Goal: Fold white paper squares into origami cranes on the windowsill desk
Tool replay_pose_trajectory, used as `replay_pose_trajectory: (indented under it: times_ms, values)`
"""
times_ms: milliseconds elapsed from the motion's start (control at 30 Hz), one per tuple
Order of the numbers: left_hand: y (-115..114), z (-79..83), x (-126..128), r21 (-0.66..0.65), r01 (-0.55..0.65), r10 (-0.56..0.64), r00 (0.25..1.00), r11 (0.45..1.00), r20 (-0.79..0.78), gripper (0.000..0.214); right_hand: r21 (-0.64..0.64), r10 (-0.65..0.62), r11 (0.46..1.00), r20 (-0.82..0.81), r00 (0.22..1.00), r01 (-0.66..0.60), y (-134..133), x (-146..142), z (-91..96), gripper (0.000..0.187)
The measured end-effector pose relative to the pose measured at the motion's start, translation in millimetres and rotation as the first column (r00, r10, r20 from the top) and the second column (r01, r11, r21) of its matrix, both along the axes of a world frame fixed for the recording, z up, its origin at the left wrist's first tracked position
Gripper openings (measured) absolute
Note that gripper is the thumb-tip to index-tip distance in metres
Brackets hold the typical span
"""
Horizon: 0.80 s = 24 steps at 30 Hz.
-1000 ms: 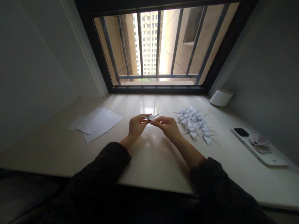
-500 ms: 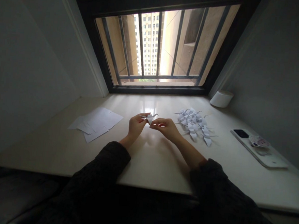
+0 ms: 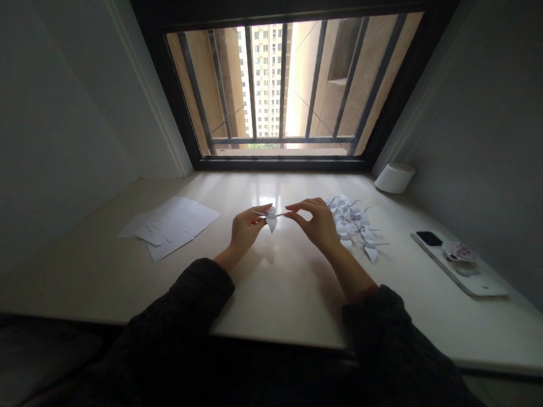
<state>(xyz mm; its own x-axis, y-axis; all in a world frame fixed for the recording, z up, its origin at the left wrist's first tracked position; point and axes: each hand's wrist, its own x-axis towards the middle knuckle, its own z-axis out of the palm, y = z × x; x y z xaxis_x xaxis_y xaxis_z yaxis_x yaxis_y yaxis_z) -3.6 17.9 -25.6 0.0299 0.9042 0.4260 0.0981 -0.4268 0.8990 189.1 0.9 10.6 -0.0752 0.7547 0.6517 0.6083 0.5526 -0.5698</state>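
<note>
A small white folded paper crane [image 3: 271, 218] hangs above the middle of the pale table [image 3: 275, 290]. My left hand [image 3: 246, 228] pinches its left end. My right hand [image 3: 315, 222] pinches its right tip between thumb and forefinger, with the other fingers raised. Both forearms come out of dark sleeves. Just right of my right hand lies a heap of several finished paper cranes [image 3: 356, 225].
A few loose white paper sheets [image 3: 170, 226] lie on the left of the table. A white phone [image 3: 457, 263] with a round sticker rests at the right, and a white round container [image 3: 395, 177] stands in the back right corner. A barred window [image 3: 284, 86] fills the far wall.
My hands have moved apart, pulling the crane's ends outward. My right hand has lifted and shifted right. The view has drifted slightly.
</note>
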Motion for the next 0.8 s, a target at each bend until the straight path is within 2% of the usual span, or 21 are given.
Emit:
replay_pose_trajectory:
  times_ms: [167,600,700,800]
  values:
    - [-1.0,1.9,-1.0,-0.010,-0.012,0.012,0.999,1.000,-0.032,0.043,0.017,0.009,1.000,0.067,0.998,-0.010,1.6,-0.1,-3.4,0.013]
    - [-4.1,3.0,1.0,-0.024,0.059,-0.060,0.997,0.998,-0.050,0.043,0.045,-0.028,0.999,0.254,0.967,0.017,0.1,-2.3,-0.9,0.016]
    - [-6.6,6.5,2.0,-0.039,0.058,-0.060,0.996,0.998,-0.070,0.061,0.056,-0.049,0.998,0.298,0.953,0.033,1.1,0.1,2.6,0.015]
    - [-8.4,8.1,2.0,-0.059,0.059,-0.064,0.993,0.997,-0.100,0.083,0.096,-0.105,0.992,0.323,0.941,0.078,3.0,17.7,10.9,0.015]
